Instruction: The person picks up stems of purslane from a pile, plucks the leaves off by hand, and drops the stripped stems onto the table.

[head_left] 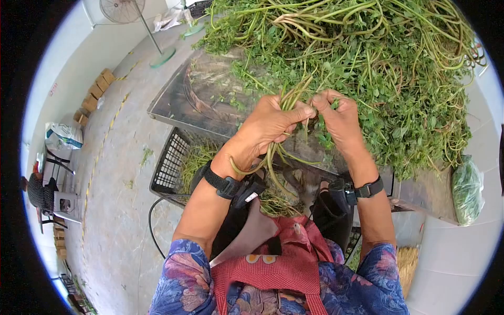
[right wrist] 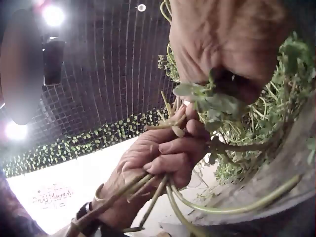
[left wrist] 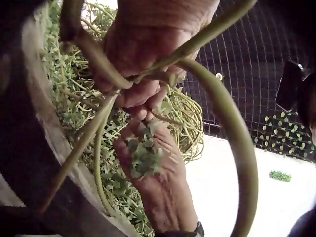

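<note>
My left hand (head_left: 270, 121) grips a small bundle of long green stems (head_left: 274, 168), their ends hanging below the fist and poking out above it. Right by the left thumb, the fingertips of my right hand (head_left: 342, 119) pinch a leafy sprig (right wrist: 219, 106). In the right wrist view its leaves stick out under the right hand, and the stems fan out below the left fingers. Both hands are held close together over the near edge of the table (head_left: 207, 84). A large heap of leafy greens (head_left: 388, 89) lies just beyond them.
Below the table's left side, a black plastic crate (head_left: 169, 163) contains loose stems. A filled plastic bag (head_left: 467, 191) sits at the table's right corner. On the floor at the back left stands a fan (head_left: 152, 37), with cardboard boxes (head_left: 94, 92) along the wall.
</note>
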`<act>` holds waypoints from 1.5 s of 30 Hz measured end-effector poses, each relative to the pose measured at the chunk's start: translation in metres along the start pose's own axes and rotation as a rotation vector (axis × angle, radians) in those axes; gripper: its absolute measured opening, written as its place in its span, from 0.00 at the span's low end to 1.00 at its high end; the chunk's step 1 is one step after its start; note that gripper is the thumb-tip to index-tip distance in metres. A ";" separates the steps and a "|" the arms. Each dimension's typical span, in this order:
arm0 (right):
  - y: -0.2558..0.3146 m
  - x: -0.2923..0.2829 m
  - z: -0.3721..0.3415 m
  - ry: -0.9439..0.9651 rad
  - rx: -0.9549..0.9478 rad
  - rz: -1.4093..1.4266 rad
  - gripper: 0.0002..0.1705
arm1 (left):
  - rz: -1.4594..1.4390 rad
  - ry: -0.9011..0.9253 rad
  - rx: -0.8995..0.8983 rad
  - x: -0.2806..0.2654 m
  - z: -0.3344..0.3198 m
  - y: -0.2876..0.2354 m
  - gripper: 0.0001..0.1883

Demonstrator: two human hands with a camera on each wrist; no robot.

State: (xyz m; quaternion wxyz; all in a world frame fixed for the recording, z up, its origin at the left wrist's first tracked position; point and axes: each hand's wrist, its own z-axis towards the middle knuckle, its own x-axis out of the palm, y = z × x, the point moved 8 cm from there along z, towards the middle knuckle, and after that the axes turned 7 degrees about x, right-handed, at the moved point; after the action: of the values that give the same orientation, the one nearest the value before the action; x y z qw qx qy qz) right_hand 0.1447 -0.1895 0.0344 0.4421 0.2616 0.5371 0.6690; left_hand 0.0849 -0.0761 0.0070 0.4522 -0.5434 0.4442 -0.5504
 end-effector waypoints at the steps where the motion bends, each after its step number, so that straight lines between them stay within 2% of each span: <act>1: 0.005 -0.001 0.000 -0.032 -0.065 -0.145 0.11 | -0.018 0.006 -0.004 -0.001 0.000 0.000 0.11; 2: 0.006 -0.003 0.000 -0.032 -0.065 -0.144 0.11 | -0.036 0.011 -0.009 -0.001 -0.001 0.000 0.11; 4: 0.001 -0.029 0.000 -0.237 0.036 0.030 0.11 | -0.104 -0.016 -0.006 -0.002 -0.001 -0.001 0.12; 5: -0.003 -0.034 -0.002 -0.237 0.036 0.029 0.11 | -0.172 -0.040 -0.003 -0.002 -0.001 -0.001 0.12; 7: -0.034 -0.019 -0.007 -0.049 0.406 0.699 0.14 | -0.239 -0.021 0.009 -0.002 -0.002 -0.003 0.11; 8: -0.037 -0.008 -0.013 0.033 0.434 0.727 0.17 | -0.304 -0.003 0.017 -0.001 -0.002 -0.004 0.11; 9: -0.034 -0.001 -0.018 0.033 0.434 0.727 0.17 | -0.304 -0.003 0.017 -0.001 -0.001 -0.003 0.11; 11: -0.031 0.027 -0.029 0.197 0.522 0.856 0.17 | -0.414 0.023 0.040 0.003 0.000 -0.005 0.11; 12: -0.031 0.034 -0.032 0.196 0.522 0.855 0.17 | -0.414 0.023 0.040 0.004 0.000 -0.004 0.11; 14: -0.034 0.046 -0.037 0.164 0.608 1.042 0.16 | -0.444 0.003 0.066 0.004 0.002 -0.005 0.11; 18: -0.032 0.048 -0.038 0.210 0.585 1.010 0.16 | -0.452 0.000 0.071 0.003 0.003 -0.004 0.11; 20: -0.034 0.047 -0.037 0.282 0.502 0.822 0.16 | -0.406 -0.016 0.054 0.002 0.002 -0.002 0.10; 21: -0.033 0.047 -0.037 0.279 0.506 0.821 0.16 | -0.409 -0.016 0.050 0.002 0.002 -0.001 0.10; 23: -0.029 0.034 -0.033 0.126 0.434 0.467 0.14 | -0.374 -0.046 0.094 0.000 0.002 0.000 0.09; 24: -0.024 0.023 -0.028 0.023 0.312 0.225 0.12 | -0.377 -0.046 0.086 -0.001 0.002 0.000 0.09; 26: -0.020 0.006 -0.026 -0.019 0.280 0.157 0.12 | -0.408 -0.181 0.193 -0.018 0.003 -0.010 0.08; 28: -0.019 -0.021 -0.027 -0.058 0.247 0.085 0.12 | -0.440 -0.184 0.199 -0.031 0.002 -0.018 0.07; 30: -0.017 -0.032 -0.028 0.073 0.200 -0.216 0.11 | -0.460 -0.157 0.223 -0.038 0.001 -0.023 0.06; 31: -0.018 -0.032 -0.032 0.074 0.205 -0.218 0.11 | -0.463 -0.158 0.220 -0.036 0.002 -0.021 0.06; 33: -0.026 -0.008 -0.048 0.384 0.205 -0.657 0.11 | -0.350 -0.174 0.151 -0.028 0.001 -0.015 0.08; 34: -0.036 -0.010 -0.046 0.366 0.221 -0.904 0.12 | -0.347 -0.138 0.144 -0.021 0.001 -0.012 0.07; 35: -0.039 -0.012 -0.042 0.376 0.203 -0.894 0.12 | -0.334 -0.153 0.153 -0.017 -0.002 -0.011 0.07; 37: -0.014 -0.046 -0.024 -0.019 0.034 -0.691 0.13 | -0.242 -0.052 0.096 0.004 -0.004 -0.007 0.08; 39: -0.017 -0.068 -0.030 -0.083 0.365 -0.239 0.14 | -0.272 -0.007 0.085 0.015 -0.006 -0.003 0.09; 41: -0.006 -0.095 -0.051 -0.116 0.429 -0.083 0.13 | -0.302 0.054 0.057 0.023 -0.009 0.000 0.10; 43: -0.008 -0.142 -0.083 -0.121 0.403 0.130 0.12 | -0.312 0.095 0.033 0.028 -0.012 0.001 0.10; 45: -0.014 -0.201 -0.139 -0.488 0.385 0.123 0.10 | -0.312 0.101 0.047 0.021 -0.014 -0.005 0.10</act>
State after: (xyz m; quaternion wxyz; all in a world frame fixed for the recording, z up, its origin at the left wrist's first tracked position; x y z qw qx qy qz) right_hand 0.1292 -0.4323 0.0068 0.4589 0.5252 0.5150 0.4983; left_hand 0.0706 -0.0961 0.0161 0.3509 -0.5667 0.3637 -0.6508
